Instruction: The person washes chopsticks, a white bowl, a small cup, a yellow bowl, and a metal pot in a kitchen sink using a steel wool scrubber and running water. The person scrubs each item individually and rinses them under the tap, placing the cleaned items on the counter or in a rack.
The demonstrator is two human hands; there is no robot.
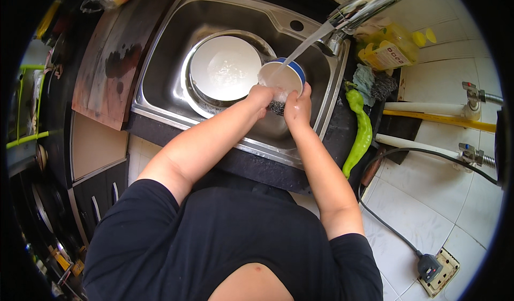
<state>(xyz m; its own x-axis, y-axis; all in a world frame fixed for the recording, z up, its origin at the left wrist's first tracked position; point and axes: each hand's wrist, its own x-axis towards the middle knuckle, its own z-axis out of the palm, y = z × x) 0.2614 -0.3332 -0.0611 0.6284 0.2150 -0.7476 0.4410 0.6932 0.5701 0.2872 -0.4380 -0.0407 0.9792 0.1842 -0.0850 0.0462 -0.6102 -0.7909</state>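
Over the right part of the steel sink (155, 81), a white bowl (284, 76) with a blue outer band is tilted under running water. My right hand (298, 108) grips the bowl's near right side, thumb at the rim. At its near left side, my left hand (262, 98) is closed on it, its fingertips partly hidden. A dark steel wool scrubber (277, 107) shows between my hands, just below the bowl; which hand presses it I cannot tell. Left of my hands, a white plate (222, 68) with wet suds sits in a round metal basin (187, 81).
A chrome faucet (364, 9) arches in from the upper right, pouring water. Right of the sink lie a long green pepper (360, 135), a bluish cloth (364, 81) and a yellow package (391, 47). A wooden board (107, 71) stands left. A black plug (429, 266) sits at a wall socket.
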